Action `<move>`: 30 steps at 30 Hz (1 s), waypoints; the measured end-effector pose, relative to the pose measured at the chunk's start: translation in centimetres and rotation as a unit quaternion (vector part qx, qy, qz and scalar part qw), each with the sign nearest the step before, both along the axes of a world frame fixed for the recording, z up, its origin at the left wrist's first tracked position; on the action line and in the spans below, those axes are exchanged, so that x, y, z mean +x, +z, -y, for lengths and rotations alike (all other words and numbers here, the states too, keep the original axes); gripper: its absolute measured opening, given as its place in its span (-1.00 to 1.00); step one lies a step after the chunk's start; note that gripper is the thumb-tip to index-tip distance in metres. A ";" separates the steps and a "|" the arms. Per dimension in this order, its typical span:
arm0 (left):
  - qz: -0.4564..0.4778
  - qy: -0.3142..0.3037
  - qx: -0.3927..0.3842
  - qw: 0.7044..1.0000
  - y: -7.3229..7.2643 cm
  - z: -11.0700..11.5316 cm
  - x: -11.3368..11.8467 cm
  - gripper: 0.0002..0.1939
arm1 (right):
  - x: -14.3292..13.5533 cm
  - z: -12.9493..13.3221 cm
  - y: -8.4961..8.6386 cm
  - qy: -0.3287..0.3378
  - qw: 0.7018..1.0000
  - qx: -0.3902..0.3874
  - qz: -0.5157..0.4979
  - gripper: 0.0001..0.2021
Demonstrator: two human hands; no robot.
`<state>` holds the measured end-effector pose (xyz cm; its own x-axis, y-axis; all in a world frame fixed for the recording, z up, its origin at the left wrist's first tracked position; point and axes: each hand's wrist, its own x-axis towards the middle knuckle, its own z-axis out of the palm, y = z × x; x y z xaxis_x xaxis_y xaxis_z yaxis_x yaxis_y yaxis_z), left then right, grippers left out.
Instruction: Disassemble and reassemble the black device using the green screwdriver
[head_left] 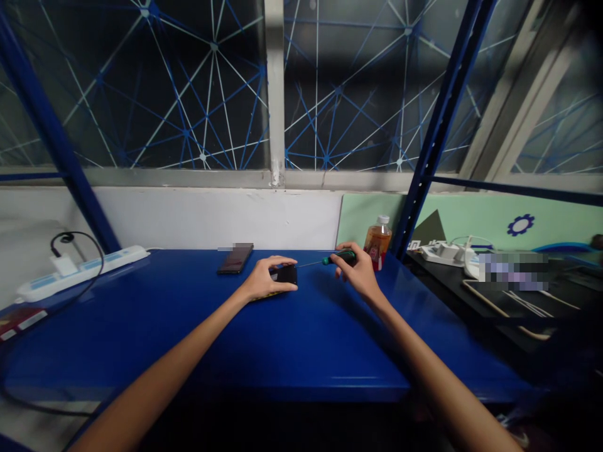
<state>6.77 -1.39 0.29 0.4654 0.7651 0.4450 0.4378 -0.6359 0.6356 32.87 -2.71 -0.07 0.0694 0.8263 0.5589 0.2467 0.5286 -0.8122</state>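
Near the middle of the blue table (301, 351), my left hand (264, 279) grips a small black device (286, 275) between thumb and fingers. A bit of yellow shows under that hand. My right hand (357, 270) holds a screwdriver (346, 257) by its dark green handle. The thin shaft points left, and its tip is at or close to the right end of the black device; contact cannot be made out.
A dark phone (236, 258) lies behind my left hand. A bottle of reddish drink (378, 242) stands behind my right hand. At the left are a white power strip (113, 258), a black cable and a red box (21, 322). Blue posts rise on both sides.
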 end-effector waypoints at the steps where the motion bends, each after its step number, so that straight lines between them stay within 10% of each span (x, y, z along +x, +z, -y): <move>1: -0.002 -0.002 0.000 1.000 0.0 0.0 0.0 -0.46 | 0.0 0.0 0.0 -0.002 1.000 -0.001 0.003 -0.62; 30: -0.001 -0.026 -0.009 1.000 0.0 0.2 0.0 -0.42 | 0.9 -0.4 0.2 0.014 0.999 -0.031 0.013 -0.63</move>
